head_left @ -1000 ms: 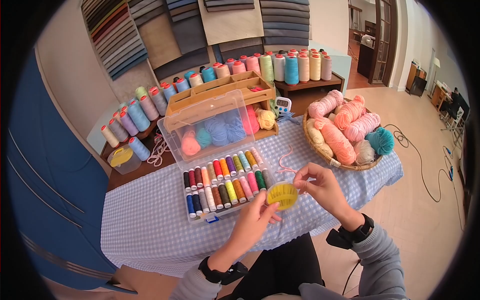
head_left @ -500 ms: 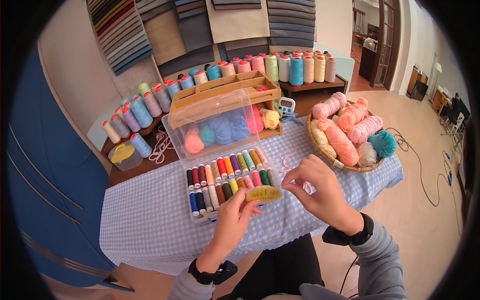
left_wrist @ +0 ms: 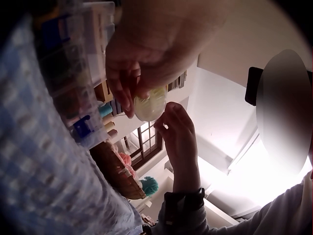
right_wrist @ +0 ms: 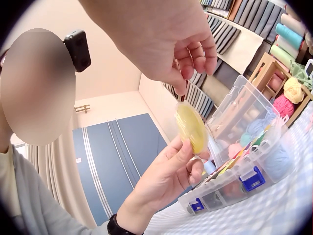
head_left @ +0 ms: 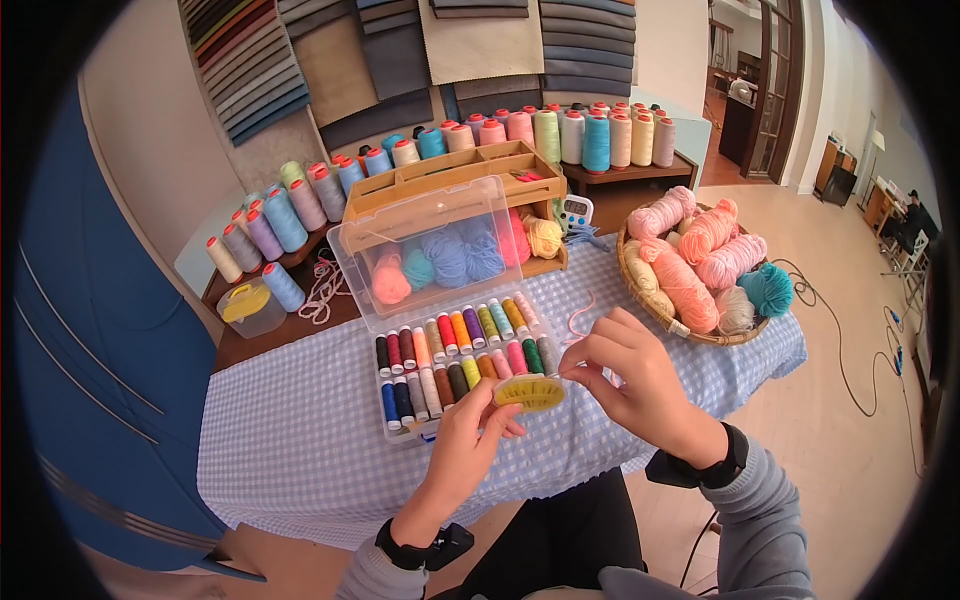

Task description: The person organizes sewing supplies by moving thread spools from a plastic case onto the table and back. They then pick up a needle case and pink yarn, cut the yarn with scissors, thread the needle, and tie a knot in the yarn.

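A round, flat case with a yellow inside and dark thin needles (head_left: pixel 530 393) is held at its near left edge by my left hand (head_left: pixel 462 450), thumb on top. Just right of the case, my right hand (head_left: pixel 640 385) has thumb and forefinger together, pinching what looks like a thin needle, too small to see clearly. In the right wrist view the case (right_wrist: pixel 191 128) is tilted on edge in the left hand (right_wrist: pixel 164 178), below the right fingertips. The left wrist view shows the case (left_wrist: pixel 150 105) between both hands.
Behind the hands lies a clear box of thread spools (head_left: pixel 450 350), its lid (head_left: pixel 430 245) raised. A yarn basket (head_left: pixel 650 300) stands at right, a wooden organizer (head_left: pixel 555 190) at the back, and pink strands (head_left: pixel 580 318) lie on the checked cloth (head_left: pixel 290 440).
Over the last second the case has moved left and tilted flatter to the view. My right fingers have come away from its edge a little. Lately both hands have hardly moved.
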`<state>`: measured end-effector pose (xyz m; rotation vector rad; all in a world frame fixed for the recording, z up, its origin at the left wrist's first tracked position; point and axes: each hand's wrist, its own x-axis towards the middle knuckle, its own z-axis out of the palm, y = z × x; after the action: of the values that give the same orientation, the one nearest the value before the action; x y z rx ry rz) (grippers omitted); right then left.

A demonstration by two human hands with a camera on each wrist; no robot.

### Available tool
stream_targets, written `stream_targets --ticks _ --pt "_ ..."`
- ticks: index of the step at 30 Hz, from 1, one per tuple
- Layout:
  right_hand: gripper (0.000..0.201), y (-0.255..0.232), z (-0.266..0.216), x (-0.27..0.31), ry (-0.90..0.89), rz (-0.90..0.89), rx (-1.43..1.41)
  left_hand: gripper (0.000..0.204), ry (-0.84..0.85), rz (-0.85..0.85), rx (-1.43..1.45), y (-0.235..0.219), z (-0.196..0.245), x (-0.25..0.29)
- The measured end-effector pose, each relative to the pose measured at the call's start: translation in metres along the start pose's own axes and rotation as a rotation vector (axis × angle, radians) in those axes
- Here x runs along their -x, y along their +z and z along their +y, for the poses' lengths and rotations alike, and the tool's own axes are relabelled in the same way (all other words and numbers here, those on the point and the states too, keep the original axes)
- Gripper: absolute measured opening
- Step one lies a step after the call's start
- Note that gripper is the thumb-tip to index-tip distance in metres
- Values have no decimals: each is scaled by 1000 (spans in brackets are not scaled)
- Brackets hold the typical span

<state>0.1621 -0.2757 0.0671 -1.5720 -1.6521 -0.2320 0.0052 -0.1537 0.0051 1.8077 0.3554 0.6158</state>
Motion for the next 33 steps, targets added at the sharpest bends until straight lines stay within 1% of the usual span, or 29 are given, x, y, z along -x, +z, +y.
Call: stream_targets --ticks 6,12,14,15,17,23,33 --pt "13 0 0 0 -50 -18 22 10 -3 -13 10 0 -2 0" --pt "16 0 0 0 -112 -37 143 8 4 -26 -65 -1 -2 0" --pt "18 0 1 0 -166 -35 208 8 0 -29 -80 0 -2 1" --pt "18 0 2 0 -166 -35 208 9 -4 -33 -101 0 -1 1" --pt "18 -1 4 -2 -245 -67 256 9 -7 -38 -123 0 -1 1" --pt "17 -6 6 -3 -241 -122 244 11 -26 -43 -128 0 -3 1" --pt "19 -7 2 -4 -252 -156 224 16 -22 -75 -84 0 1 1"
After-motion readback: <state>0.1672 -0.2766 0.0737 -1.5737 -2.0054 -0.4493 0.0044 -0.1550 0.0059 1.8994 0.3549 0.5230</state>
